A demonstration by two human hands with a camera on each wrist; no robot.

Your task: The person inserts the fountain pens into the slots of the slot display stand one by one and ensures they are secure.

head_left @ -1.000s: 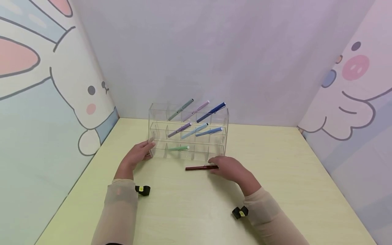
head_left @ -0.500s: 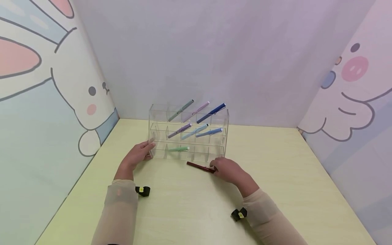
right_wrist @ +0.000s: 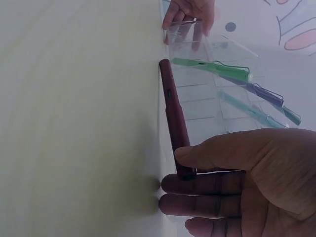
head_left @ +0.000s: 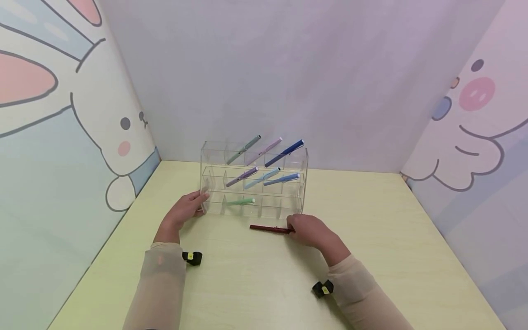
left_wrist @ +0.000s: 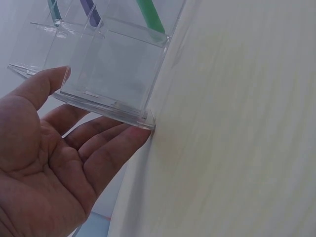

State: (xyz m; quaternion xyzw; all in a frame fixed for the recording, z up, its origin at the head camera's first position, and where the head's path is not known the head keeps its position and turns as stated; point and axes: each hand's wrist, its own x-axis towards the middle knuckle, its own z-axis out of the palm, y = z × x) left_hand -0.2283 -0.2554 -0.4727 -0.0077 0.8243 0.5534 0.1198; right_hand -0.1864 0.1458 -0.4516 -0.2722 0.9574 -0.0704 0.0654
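Observation:
A clear acrylic pen rack [head_left: 252, 209] with three stepped tiers stands on the table. At its left end my left hand [head_left: 186, 208] grips the side panel, thumb over the edge and fingers along the outside, as the left wrist view shows. My right hand [head_left: 311, 229], in front of the rack's right corner, pinches a dark red pen [head_left: 268, 228] by one end between thumb and forefinger. The pen points left, across the front of the rack. In the right wrist view the other fingers [right_wrist: 202, 205] extend below the pen [right_wrist: 175, 113].
A green pen [head_left: 241, 201] leans in the bottom tier. Purple [head_left: 242, 177], light blue [head_left: 262, 178] and blue [head_left: 282, 179] pens fill slots of the middle tier. Grey-green [head_left: 244, 149], lilac [head_left: 264, 151] and dark blue [head_left: 284, 153] ones lean in the top tier. A fabric wall [head_left: 264, 82] rises behind.
The dark red pen's free end swung away toward the rack, then back, so it lies nearly level again. My right hand shifted slightly right. The left hand stayed on the rack.

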